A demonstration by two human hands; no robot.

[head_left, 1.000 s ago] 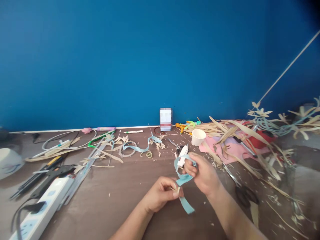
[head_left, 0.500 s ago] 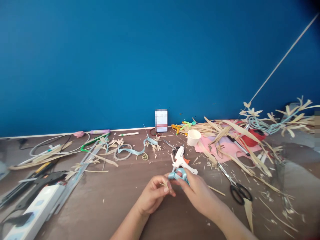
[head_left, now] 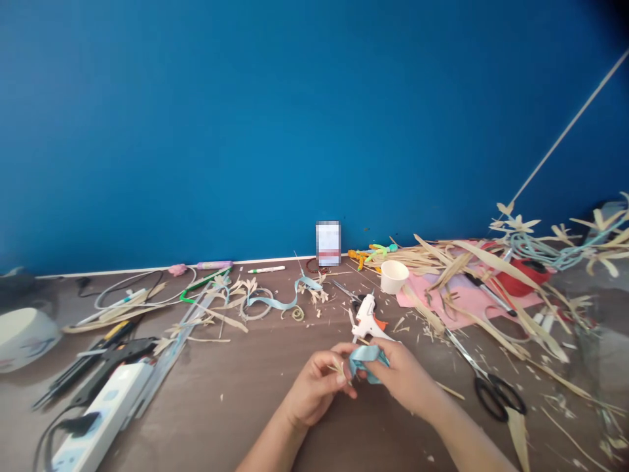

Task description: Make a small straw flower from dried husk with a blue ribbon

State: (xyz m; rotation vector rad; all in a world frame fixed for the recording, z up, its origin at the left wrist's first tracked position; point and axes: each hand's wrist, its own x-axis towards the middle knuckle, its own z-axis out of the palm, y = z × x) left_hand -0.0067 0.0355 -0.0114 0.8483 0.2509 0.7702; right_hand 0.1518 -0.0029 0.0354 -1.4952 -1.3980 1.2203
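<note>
My left hand (head_left: pixel 317 388) is closed in a pinch on a small piece of dried plant fibre (head_left: pixel 338 367), whose thin pale ends poke out between thumb and fingers. Close beside it, my right hand (head_left: pixel 400 373) is wrapped round a looped light blue ribbon (head_left: pixel 364 354). The fingers of both hands nearly meet, and the ribbon's far end is hidden among them. Just beyond them lies a white glue gun (head_left: pixel 364 318) with an orange trigger. A pair of black-handled scissors (head_left: pixel 498 396) rests open to the right of my right hand.
A white paper cup (head_left: pixel 394 278) stands behind the glue gun. Dried fibre strips and pink felt (head_left: pixel 455 308) cover the right side. At left lie a power strip (head_left: pixel 105 419), a black glue gun (head_left: pixel 115 367) and a white bowl-like container (head_left: pixel 24 337). A blue wall (head_left: pixel 295 131) closes off the back.
The camera has turned a little left, so everything sits further right in view, and the white container has appeared. The ribbon in my right hand has shifted its folds; both grips stay.
</note>
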